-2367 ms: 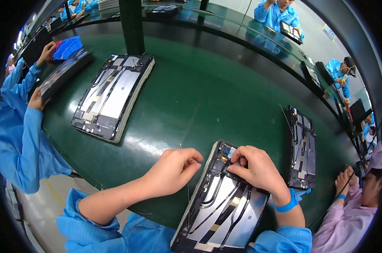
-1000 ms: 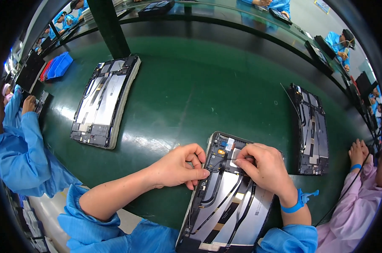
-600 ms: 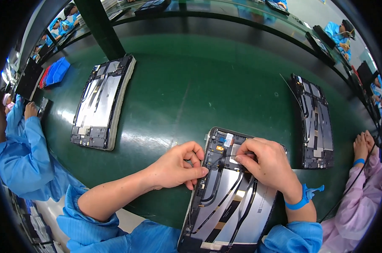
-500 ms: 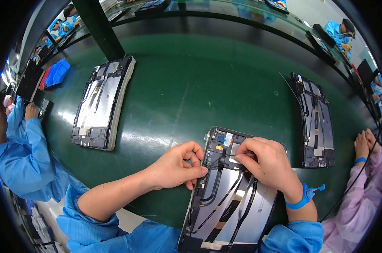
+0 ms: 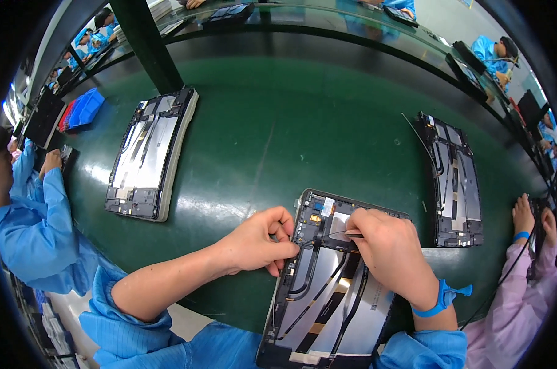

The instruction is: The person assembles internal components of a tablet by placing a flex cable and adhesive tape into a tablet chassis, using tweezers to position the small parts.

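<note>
An opened tablet point(image 5: 377, 301) lies in front of me, tilted, with its metal inner plate, black ribbon cables and circuit boards bare. My left hand point(image 5: 263, 243) is closed at its upper left edge, thumb against the rim and the other fingers curled beside it. From near that thumb a thin black cable point(image 5: 332, 234) runs across the boards to my right hand point(image 5: 386, 246). The right hand's thumb and forefinger pinch the cable over a pale square part; a short dark piece shows at the fingertips, too small to name.
Another opened tablet point(image 5: 144, 157) rests on a pale block at left; a third point(image 5: 455, 178), with a loose wire, lies at right. A blue bin point(image 5: 86, 107) stands far left. A green post point(image 5: 144, 43) rises behind. Co-workers sit at left point(image 5: 32, 227) and right point(image 5: 506, 301).
My right hand has turned and shifted slightly right, and the cable now looks straighter. My left hand has barely moved. The right co-worker's hands have moved apart.
</note>
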### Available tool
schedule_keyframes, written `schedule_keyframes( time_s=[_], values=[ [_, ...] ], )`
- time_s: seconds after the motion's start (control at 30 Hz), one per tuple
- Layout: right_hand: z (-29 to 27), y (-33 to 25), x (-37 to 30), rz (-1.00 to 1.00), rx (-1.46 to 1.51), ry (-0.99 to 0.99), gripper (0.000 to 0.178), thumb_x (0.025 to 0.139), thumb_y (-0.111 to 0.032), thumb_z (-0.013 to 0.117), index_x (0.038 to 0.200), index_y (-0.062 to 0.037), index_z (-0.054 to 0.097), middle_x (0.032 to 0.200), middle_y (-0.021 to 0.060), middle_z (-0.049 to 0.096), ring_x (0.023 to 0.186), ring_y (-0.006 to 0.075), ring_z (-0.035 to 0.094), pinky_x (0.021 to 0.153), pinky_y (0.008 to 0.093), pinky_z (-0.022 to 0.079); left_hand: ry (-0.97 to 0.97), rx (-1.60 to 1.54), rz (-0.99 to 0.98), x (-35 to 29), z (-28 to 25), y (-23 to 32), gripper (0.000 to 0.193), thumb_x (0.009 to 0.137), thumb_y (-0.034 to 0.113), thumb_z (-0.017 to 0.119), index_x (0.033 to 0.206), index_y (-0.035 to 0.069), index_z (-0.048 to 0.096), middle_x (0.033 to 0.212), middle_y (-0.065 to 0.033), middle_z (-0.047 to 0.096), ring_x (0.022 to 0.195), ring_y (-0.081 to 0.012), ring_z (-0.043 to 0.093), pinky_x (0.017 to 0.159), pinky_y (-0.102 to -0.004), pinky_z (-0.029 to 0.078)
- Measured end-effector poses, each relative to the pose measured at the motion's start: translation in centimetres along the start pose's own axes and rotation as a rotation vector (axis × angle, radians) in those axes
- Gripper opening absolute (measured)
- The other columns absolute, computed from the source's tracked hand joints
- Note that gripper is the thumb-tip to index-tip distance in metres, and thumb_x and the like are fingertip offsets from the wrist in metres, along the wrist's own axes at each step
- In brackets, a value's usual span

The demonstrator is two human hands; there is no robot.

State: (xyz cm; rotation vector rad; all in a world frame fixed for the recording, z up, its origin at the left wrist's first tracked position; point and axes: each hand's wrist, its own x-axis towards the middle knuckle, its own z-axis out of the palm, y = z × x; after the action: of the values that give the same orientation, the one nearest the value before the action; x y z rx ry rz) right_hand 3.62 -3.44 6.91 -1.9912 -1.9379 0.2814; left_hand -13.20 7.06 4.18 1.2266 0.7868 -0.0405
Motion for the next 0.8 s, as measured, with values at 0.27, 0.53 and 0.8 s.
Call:
schedule_keyframes(
  time_s=[0.27,0.53,0.8],
  values=[
    [0.2,0.1,0.6,0.112,0.316,-0.044,0.012,0.065,-0.011,0.059,0.064,-0.0017,0.051,0.057,0.009,0.049,0.052,0.0204,0.048,0.047,0.0296,0.036,-0.015,-0.015,0.041,0.1,0.1,-0.3,0.021,0.069,0.004,0.056,0.082,0.002,0.039,0.066,-0.0049,0.047,0.051,-0.0104,0.052,0.04,-0.0216,0.047],
    [0.6,-0.6,1.0,0.193,0.173,-0.163,0.016,0.062,-0.019,0.052,0.061,-0.0036,0.053,0.063,0.0112,0.053,0.06,0.0278,0.054,0.053,0.0365,0.042,-0.002,-0.012,0.052,0.2,-0.1,-0.4,0.022,0.068,0.005,0.057,0.081,0.001,0.039,0.065,-0.0056,0.048,0.051,-0.0107,0.052,0.041,-0.0219,0.047],
    [1.0,-1.2,-0.2,0.135,0.11,-0.173,0.017,0.062,-0.02,0.051,0.055,-0.0045,0.049,0.058,0.01,0.052,0.054,0.027,0.053,0.046,0.0366,0.041,0.118,0.132,0.127,-0.2,0.3,-0.5,0.033,0.067,0.011,0.06,0.089,0.001,0.038,0.065,-0.0069,0.048,0.051,-0.012,0.053,0.042,-0.0241,0.046]
  ],
)
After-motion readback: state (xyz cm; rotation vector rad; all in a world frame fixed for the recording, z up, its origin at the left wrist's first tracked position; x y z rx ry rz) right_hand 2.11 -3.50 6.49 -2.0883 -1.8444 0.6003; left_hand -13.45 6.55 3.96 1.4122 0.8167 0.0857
